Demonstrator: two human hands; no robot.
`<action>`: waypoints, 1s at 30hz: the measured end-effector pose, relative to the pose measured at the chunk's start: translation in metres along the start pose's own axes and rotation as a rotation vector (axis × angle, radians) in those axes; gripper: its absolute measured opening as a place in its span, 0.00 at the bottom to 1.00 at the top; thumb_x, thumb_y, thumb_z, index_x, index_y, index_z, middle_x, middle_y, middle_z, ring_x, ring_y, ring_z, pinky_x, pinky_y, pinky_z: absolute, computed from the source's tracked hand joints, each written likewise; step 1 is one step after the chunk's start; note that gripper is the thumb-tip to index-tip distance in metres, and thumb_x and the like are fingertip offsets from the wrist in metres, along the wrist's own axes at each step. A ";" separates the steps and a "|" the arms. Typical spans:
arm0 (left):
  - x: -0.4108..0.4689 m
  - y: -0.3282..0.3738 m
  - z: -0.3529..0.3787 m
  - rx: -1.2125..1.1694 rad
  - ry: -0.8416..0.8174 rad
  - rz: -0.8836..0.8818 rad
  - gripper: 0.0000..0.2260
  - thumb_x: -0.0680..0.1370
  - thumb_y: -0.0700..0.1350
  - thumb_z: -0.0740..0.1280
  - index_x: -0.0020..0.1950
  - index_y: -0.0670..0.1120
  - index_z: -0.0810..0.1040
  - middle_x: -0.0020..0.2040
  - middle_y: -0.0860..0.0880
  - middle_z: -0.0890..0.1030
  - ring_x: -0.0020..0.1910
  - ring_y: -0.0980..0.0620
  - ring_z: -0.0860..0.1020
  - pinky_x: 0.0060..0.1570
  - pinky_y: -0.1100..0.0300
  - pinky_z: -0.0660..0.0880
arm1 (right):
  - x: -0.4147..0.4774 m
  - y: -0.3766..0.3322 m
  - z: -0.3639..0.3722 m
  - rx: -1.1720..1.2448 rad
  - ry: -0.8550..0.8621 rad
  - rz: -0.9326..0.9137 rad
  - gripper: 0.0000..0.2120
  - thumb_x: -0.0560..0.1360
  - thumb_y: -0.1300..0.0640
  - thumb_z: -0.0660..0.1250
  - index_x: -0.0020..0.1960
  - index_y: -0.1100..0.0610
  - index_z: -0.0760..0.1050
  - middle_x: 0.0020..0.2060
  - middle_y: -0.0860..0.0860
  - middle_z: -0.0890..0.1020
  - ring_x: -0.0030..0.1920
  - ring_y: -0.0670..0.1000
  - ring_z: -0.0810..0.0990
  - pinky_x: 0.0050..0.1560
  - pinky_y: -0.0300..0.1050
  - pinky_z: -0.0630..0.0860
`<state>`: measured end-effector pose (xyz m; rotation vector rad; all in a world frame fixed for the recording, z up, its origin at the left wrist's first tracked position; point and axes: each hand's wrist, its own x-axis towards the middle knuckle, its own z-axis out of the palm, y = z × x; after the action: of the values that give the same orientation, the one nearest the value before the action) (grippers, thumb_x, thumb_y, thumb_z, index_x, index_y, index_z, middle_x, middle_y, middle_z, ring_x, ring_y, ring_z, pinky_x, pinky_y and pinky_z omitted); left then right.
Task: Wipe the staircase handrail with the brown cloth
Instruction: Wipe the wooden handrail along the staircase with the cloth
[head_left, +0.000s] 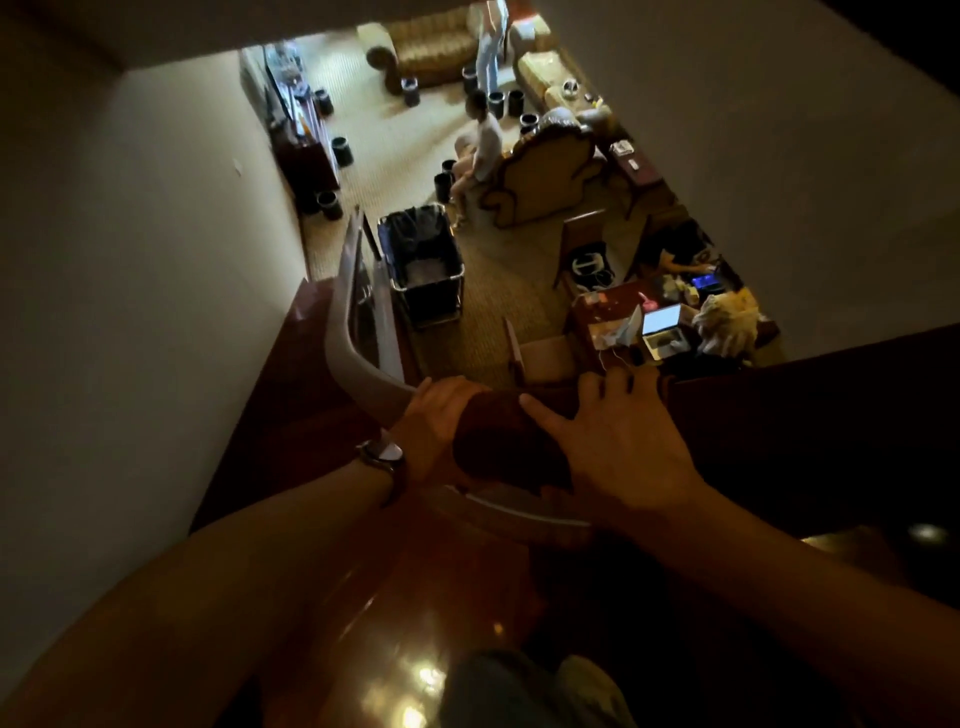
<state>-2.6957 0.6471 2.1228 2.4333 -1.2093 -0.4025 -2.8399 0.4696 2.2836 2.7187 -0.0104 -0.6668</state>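
Note:
A curved, glossy wooden handrail (345, 332) bends around the stair landing in the middle of the head view. A dark brown cloth (506, 441) is draped over the rail at the bend. My left hand (434, 415), with a wristwatch on the wrist, curls around the rail and the cloth's left edge. My right hand (615, 441) lies flat on the cloth's right side, fingers spread and reaching over the rail's dark far section. The rail under the cloth is hidden.
Polished red-brown stair treads (395, 613) lie below my arms. White walls close in on the left and right. Far below, a room holds sofas, a laundry cart (423, 265), a desk with laptops (660, 322), several black bins and seated people.

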 end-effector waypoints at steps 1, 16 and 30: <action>0.000 -0.012 0.002 0.016 -0.020 0.007 0.45 0.63 0.60 0.79 0.75 0.48 0.66 0.73 0.46 0.69 0.75 0.46 0.63 0.76 0.44 0.56 | 0.010 -0.010 0.001 -0.005 -0.008 0.006 0.43 0.75 0.26 0.52 0.80 0.41 0.36 0.72 0.67 0.62 0.69 0.69 0.64 0.68 0.68 0.58; 0.033 -0.178 0.039 0.126 -0.145 0.173 0.51 0.60 0.70 0.73 0.77 0.51 0.57 0.76 0.48 0.64 0.79 0.45 0.53 0.75 0.35 0.54 | 0.128 -0.124 0.035 0.082 0.092 0.129 0.42 0.75 0.27 0.53 0.81 0.45 0.43 0.63 0.67 0.69 0.62 0.65 0.70 0.64 0.63 0.62; 0.086 -0.335 0.066 0.116 -0.265 0.279 0.52 0.61 0.63 0.79 0.78 0.52 0.57 0.78 0.51 0.58 0.80 0.49 0.46 0.74 0.48 0.37 | 0.267 -0.219 0.054 0.161 -0.012 0.287 0.45 0.75 0.28 0.55 0.81 0.46 0.38 0.65 0.68 0.67 0.62 0.66 0.68 0.63 0.65 0.60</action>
<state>-2.4408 0.7475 1.9017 2.3095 -1.7015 -0.5986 -2.6432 0.6347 2.0473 2.7854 -0.4671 -0.6204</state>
